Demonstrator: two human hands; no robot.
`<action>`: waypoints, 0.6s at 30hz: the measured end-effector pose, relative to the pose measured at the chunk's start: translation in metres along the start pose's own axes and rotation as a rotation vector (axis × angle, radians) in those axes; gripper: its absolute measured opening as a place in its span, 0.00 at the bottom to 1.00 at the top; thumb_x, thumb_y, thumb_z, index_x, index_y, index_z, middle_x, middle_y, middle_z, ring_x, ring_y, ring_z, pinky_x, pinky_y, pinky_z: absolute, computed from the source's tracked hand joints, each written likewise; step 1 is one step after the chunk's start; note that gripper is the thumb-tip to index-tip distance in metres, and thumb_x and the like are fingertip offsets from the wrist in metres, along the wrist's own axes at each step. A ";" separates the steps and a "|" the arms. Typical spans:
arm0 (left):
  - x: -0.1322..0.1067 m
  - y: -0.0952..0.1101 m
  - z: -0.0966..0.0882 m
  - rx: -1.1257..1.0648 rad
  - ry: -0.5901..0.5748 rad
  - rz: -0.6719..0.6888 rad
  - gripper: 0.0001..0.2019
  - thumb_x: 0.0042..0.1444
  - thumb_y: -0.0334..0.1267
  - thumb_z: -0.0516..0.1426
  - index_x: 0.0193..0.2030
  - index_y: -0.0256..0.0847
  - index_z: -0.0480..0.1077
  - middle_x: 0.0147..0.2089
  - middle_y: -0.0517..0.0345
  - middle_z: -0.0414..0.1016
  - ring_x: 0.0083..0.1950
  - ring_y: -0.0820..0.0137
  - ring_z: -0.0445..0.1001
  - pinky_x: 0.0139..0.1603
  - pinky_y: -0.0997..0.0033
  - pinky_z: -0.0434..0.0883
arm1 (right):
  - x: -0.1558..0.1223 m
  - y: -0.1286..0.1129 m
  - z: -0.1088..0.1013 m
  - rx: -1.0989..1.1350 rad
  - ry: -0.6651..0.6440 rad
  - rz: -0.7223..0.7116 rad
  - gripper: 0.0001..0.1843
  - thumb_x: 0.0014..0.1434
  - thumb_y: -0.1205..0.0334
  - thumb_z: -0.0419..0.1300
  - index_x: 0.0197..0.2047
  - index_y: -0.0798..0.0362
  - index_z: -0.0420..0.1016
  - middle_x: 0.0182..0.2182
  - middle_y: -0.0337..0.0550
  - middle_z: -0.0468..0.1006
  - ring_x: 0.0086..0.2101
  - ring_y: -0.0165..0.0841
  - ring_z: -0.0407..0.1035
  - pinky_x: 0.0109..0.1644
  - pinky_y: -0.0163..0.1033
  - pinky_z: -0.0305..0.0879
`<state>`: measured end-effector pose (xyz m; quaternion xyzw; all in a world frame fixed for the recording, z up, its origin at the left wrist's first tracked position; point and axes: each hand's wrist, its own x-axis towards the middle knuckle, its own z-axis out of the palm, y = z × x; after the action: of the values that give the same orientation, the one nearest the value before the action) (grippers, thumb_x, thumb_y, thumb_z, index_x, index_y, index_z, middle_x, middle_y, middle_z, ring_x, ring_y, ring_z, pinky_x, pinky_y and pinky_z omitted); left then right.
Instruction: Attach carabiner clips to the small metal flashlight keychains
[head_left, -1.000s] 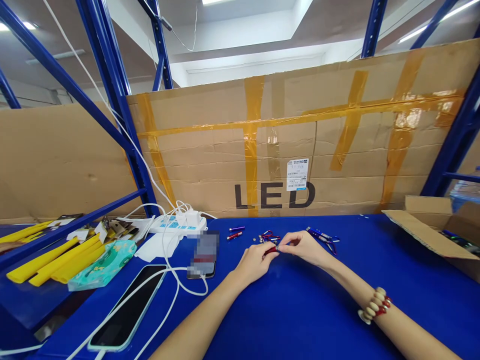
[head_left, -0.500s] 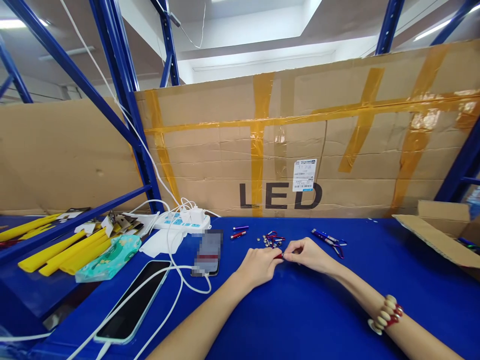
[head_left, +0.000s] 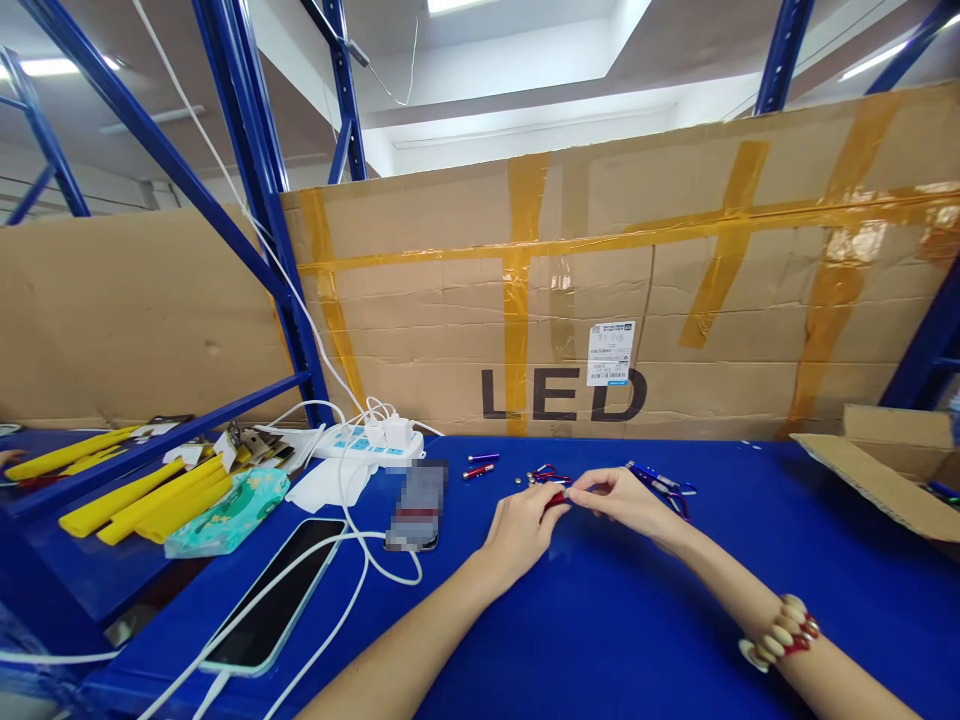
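Note:
My left hand is closed around a small shiny red metal tube, most of which its fingers hide. At the tube's right end, the thumb and fingertips of my right hand are pinched together; whatever they hold is too small to make out. Just behind the hands lies a little heap of small silver discs and red clip pieces, partly covered by the fingers. Left of that heap, a red tube and a purple tube rest side by side on the blue table.
Several blue and purple tubes with clips lie behind my right hand. To the left are a pixelated phone, another phone, white cables, a power strip and yellow tubes. An open cardboard box stands at right.
Both hands have shifted slightly up in the picture, still together at the red tube. The left fingers are more bent, and the view has tilted a little.

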<state>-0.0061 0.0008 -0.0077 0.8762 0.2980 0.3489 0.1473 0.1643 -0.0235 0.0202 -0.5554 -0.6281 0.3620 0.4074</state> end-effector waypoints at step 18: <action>0.000 0.003 0.002 -0.098 -0.043 -0.049 0.13 0.62 0.41 0.42 0.44 0.43 0.63 0.45 0.60 0.71 0.44 0.70 0.69 0.43 0.71 0.65 | 0.008 0.013 -0.001 -0.003 0.023 0.012 0.24 0.39 0.44 0.62 0.26 0.60 0.71 0.20 0.39 0.68 0.20 0.22 0.55 0.23 0.31 0.51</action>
<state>-0.0034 -0.0016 -0.0082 0.8678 0.2987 0.3403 0.2048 0.1700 -0.0140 0.0093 -0.5637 -0.6206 0.3572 0.4117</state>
